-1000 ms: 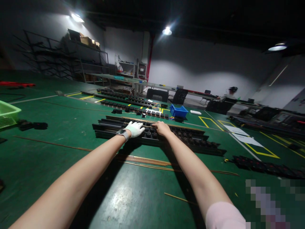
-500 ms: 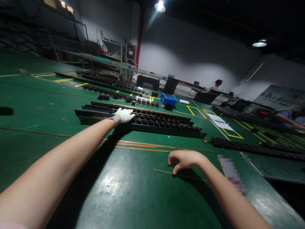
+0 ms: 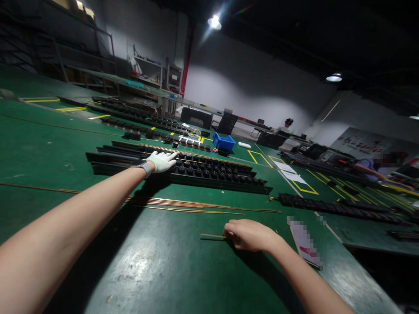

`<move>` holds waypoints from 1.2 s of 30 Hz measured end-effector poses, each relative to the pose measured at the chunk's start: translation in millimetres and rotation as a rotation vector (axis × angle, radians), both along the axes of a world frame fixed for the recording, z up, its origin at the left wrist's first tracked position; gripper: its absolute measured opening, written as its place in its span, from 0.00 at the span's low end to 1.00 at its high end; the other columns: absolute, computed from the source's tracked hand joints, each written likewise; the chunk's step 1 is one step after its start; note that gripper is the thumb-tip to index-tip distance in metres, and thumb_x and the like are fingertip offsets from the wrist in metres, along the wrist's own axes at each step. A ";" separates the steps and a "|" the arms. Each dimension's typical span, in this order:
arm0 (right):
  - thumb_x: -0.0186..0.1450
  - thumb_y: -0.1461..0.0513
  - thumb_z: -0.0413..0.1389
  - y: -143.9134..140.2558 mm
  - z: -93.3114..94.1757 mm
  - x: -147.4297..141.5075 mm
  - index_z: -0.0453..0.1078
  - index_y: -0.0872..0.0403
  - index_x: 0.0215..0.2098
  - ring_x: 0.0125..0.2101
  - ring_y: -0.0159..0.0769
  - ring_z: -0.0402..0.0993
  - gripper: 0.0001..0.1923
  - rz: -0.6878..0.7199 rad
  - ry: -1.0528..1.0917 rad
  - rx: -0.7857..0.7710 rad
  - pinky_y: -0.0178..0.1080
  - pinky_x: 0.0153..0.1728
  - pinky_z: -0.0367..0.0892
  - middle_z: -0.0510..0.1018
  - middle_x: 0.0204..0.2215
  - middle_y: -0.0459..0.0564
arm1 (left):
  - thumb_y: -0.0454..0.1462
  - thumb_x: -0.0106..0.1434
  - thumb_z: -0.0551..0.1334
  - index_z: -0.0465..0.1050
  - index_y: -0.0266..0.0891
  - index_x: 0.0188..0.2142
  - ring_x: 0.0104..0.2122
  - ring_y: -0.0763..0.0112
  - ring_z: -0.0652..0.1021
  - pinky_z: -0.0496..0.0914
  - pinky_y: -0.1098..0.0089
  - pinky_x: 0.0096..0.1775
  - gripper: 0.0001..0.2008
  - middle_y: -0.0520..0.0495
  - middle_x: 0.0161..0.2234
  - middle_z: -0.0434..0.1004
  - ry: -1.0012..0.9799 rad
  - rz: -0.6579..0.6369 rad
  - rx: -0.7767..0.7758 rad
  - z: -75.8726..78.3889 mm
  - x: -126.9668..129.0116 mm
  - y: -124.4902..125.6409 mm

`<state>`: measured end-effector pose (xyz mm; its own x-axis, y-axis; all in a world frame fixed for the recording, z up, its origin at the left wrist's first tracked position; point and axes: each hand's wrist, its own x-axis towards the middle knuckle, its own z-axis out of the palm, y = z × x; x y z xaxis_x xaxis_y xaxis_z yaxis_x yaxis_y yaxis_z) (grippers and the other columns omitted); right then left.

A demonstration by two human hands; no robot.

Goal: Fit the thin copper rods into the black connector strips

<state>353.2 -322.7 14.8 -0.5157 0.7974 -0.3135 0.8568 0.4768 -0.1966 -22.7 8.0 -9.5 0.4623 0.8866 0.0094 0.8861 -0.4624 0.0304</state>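
My left hand (image 3: 163,160), in a white glove with a watch at the wrist, rests flat on a long black rail (image 3: 209,172) studded with black parts, on the green table (image 3: 157,270). My bare right hand (image 3: 248,234) is nearer to me, its fingers closed around a short copper rod (image 3: 212,236) that lies on the table. A bundle of long copper rods (image 3: 183,203) lies between the two hands, parallel to the rail.
More black rails (image 3: 334,208) lie to the right and further back. A blue bin (image 3: 224,141) stands behind the rail. A paper card (image 3: 304,244) lies right of my right hand. Another person's arm (image 3: 369,171) works at the far right. The table's edge runs at the lower right.
My right hand left the rail, came back toward me and closed on the short copper rod. My left hand stayed on the rail. The view swung to the right.
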 end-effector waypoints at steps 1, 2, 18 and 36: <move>0.63 0.68 0.62 6.2 4.6 5.0 0.77 0.49 0.50 0.36 0.36 0.74 0.17 -0.012 0.025 0.042 0.34 0.35 0.62 0.81 0.42 0.48 | 0.53 0.78 0.39 0.41 0.51 0.82 0.73 0.43 0.64 0.52 0.37 0.69 0.36 0.36 0.78 0.57 0.010 -0.011 0.006 -0.2 -0.4 0.0; 0.64 0.68 0.62 15.1 10.9 11.7 0.77 0.49 0.51 0.37 0.35 0.74 0.18 -0.032 0.063 0.095 0.34 0.36 0.64 0.80 0.43 0.48 | 0.52 0.78 0.39 0.42 0.53 0.81 0.73 0.42 0.64 0.52 0.36 0.69 0.36 0.36 0.78 0.57 0.020 -0.019 0.009 -0.3 -0.8 -0.1; 0.73 0.73 0.54 259.1 20.3 59.2 0.83 0.47 0.59 0.45 0.39 0.79 0.24 -0.128 0.156 0.634 0.36 0.47 0.70 0.82 0.49 0.53 | 0.58 0.75 0.43 0.63 0.54 0.75 0.71 0.39 0.65 0.51 0.31 0.68 0.36 0.42 0.76 0.64 -0.105 0.042 0.042 -3.5 -1.9 -3.0; 0.74 0.70 0.56 305.1 -1.3 56.3 0.83 0.44 0.59 0.51 0.40 0.79 0.23 -0.118 0.100 0.478 0.34 0.49 0.71 0.83 0.53 0.52 | 0.59 0.74 0.43 0.68 0.48 0.73 0.67 0.38 0.70 0.51 0.32 0.68 0.38 0.37 0.71 0.71 -0.098 0.110 0.047 1.5 2.3 -8.4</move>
<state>409.5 -17.7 13.4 -0.4221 0.8945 0.1472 0.8985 0.4344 -0.0636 -20.4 -0.4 -8.0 0.3571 0.9295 0.0923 0.9255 -0.3655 0.0999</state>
